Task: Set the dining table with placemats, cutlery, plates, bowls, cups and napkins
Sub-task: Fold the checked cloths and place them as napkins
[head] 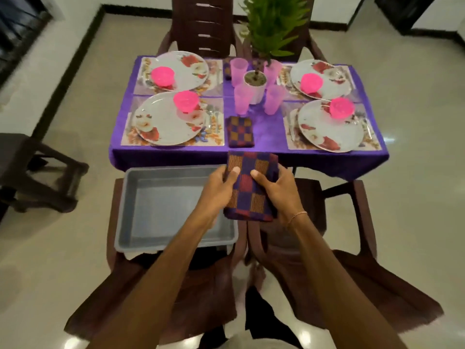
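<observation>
1. The napkin step is in hand: a folded checked napkin (251, 187) is grasped at its sides by the left hand (216, 187) and the right hand (279, 195), thumbs on top
2. It is held in the air just short of the near edge of the table (266, 137), beside the grey tub (176, 205)
3. Placemats (216, 137), plates (163, 122), pink bowls (186, 100) and cups (242, 99) are already laid; a second napkin (240, 132) lies front centre, and possibly another is half hidden behind the cups
4. Next, the held napkin is to be carried forward and laid flat by a setting lacking one
</observation>
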`<state>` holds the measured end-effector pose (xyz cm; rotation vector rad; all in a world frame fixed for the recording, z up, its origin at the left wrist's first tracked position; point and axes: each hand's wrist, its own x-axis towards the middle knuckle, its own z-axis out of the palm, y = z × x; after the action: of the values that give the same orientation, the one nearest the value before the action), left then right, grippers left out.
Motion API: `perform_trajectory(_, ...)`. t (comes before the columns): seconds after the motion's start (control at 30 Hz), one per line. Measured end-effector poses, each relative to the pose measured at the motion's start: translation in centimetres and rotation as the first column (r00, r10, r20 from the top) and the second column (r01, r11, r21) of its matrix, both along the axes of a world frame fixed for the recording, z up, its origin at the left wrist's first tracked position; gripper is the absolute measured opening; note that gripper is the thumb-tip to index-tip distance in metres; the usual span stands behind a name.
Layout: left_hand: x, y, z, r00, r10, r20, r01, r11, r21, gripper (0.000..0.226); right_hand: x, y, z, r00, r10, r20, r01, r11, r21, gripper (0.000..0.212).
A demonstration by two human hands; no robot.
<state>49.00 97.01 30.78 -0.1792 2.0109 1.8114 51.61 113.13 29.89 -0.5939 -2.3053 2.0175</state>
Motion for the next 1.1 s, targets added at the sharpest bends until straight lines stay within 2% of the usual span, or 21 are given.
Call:
perform_trajectory(0.1,-1.9,5.1,-2.8,0.991,0.042,-0.125,-0.065,0.981,-0.184,0.018,-0.9,3.3,-2.5,0.996,-0.049,0.069,0.046,0.998,0.036,0.014)
perform_trajectory(0.2,-2.1,7.4,-4.8,0.983,0.009,-0.184,-0.068,0.947,-0.315,0.018,-0.1,4.7,-4.8,0.986,-0.076,0.147,0.060,0.992,0.107,0.023)
perform_trajectory(0.3,-4.6,12.5,-8.2,0.981,-0.022,-0.195,-0.058,0.917,-0.395,0.032,-2.9,8.9,-8.1,0.981,-0.129,0.147,0.105,0.982,0.159,0.030)
perform_trajectory(0.37,-7.4,14.9,-10.5,0.982,0.022,-0.186,-0.095,0.916,-0.389,0.038,-6.0,11.2,-10.1,0.981,-0.148,0.125,0.124,0.975,0.184,0.030)
perform_trajectory(0.5,-13.8,18.1,-14.8,0.981,0.134,-0.138,-0.169,0.944,-0.283,0.033,-12.8,14.2,-14.2,0.985,-0.161,0.064,0.139,0.955,0.264,0.027)
perform_trajectory(0.7,-20.7,19.7,-20.2,0.994,0.081,-0.067,-0.091,0.982,-0.165,0.065,-22.9,17.5,-19.9,0.986,-0.167,0.009,0.150,0.906,0.395,0.037)
perform_trajectory(0.8,-22.8,20.3,-22.2,0.987,0.063,-0.149,-0.092,0.975,-0.202,0.060,-25.9,18.7,-22.2,0.980,-0.194,0.030,0.171,0.919,0.356,0.036)
perform_trajectory(0.9,-24.4,21.4,-23.4,0.981,0.073,-0.180,-0.120,0.956,-0.266,0.062,-27.0,20.0,-23.6,0.989,-0.137,0.053,0.113,0.939,0.324,0.053)
perform_trajectory(1.03,-25.0,22.2,-24.2,0.979,-0.114,-0.171,0.026,0.893,-0.449,0.071,-26.9,20.8,-24.7,0.995,-0.056,0.086,0.016,0.914,0.406,0.045)
perform_trajectory(1.1,-25.1,22.3,-24.3,0.961,-0.171,-0.217,0.034,0.852,-0.522,0.069,-27.2,20.7,-24.8,0.996,-0.047,0.074,0.006,0.880,0.475,0.043)
